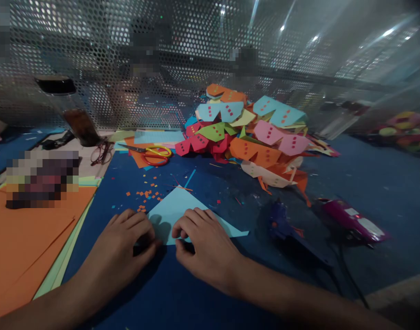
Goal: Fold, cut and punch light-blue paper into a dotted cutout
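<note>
A light blue sheet of paper (177, 208), folded to a triangle, lies on the blue tabletop with its point away from me. My left hand (129, 238) is at its lower left, fingers curled and thumb close to them at the paper's near edge. Over the middle of that edge, my right hand (205, 245) rests with bent fingers and the thumb below, closed at the paper. The fingertips partly hide the near edge. A narrow right corner of the paper sticks out beyond my right hand. Small orange paper bits (146, 197) are scattered to the left.
Folded paper figures (244, 133) are piled at the back. Scissors with red and yellow handles (157, 153) lie back left. Orange sheets (31, 247) and a bottle (77, 119) are left. A dark blue glue gun (282, 224) and a magenta toy car (354, 220) are right.
</note>
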Demonstrator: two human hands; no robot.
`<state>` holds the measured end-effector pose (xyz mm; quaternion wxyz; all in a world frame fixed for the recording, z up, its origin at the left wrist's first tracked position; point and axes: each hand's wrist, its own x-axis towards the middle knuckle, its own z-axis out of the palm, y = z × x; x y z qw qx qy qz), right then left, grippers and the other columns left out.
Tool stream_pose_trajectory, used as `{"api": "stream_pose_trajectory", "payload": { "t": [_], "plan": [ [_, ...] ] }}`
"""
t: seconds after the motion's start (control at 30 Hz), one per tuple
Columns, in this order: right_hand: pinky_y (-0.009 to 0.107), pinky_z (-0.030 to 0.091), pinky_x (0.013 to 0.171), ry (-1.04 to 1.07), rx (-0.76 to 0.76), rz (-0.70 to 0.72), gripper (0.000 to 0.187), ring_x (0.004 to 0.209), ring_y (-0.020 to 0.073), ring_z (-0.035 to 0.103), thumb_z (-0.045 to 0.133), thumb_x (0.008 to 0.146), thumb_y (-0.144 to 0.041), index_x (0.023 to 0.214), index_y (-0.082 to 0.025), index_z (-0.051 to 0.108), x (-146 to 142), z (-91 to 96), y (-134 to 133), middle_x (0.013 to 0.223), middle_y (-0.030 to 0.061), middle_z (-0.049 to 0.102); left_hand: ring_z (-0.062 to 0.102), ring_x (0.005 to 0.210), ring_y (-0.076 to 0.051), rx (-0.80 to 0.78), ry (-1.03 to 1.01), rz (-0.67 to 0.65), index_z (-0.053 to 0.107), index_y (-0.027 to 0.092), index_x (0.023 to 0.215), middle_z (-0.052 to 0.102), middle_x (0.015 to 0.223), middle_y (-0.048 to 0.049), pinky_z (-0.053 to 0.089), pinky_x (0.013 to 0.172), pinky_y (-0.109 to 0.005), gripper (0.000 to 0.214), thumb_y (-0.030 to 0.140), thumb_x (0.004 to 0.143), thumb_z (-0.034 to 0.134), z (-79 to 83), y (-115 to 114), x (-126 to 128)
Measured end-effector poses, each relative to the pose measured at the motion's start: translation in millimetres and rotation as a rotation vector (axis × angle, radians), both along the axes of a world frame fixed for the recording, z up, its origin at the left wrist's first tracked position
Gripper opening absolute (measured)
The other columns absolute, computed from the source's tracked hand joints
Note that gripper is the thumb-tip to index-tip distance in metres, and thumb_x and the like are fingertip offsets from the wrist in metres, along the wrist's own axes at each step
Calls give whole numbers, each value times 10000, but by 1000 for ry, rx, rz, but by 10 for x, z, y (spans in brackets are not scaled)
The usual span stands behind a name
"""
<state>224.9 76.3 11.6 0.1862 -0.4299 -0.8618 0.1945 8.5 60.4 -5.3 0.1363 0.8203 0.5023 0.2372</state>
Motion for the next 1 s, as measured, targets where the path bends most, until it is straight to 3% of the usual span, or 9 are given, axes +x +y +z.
{"api": "stream_pose_trajectory", "payload": {
  "t": [0.43,0.53,0.7,0.83,1.0],
  "plan": [
    [368,320,922,-13,-85,-14,211,926,172,546,541,759,-51,883,-207,610,93,43,19,962,-6,650,537,775,-211,31,0,-15,585,215,754,627,755,7,379,699,-335,153,217,901,625,9,3,1],
    [364,323,906,-12,-82,-7,212,932,174,546,537,758,-54,888,-205,611,95,47,20,971,-2,649,550,783,-198,55,-49,-88,610,221,865,642,800,7,404,693,-315,94,165,930,573,4,4,-5],
    [360,322,899,-11,-57,-4,215,927,176,544,539,761,-62,903,-203,617,95,40,17,969,3,648,554,816,-174,154,-60,-271,640,270,1090,649,919,-6,425,708,-289,306,71,987,432,-39,7,-32],
    [357,320,902,-9,-51,7,206,943,179,544,537,767,-69,905,-202,614,101,17,11,974,2,649,548,792,-175,200,25,-336,654,276,1137,642,915,-18,424,693,-292,373,36,974,420,-36,7,-55],
    [359,321,898,-5,-46,11,209,940,182,544,532,778,-70,914,-207,613,105,23,10,986,7,653,548,764,-177,224,109,-355,671,242,1063,654,906,-30,416,669,-298,355,32,963,404,7,2,-70]
  ]
}}
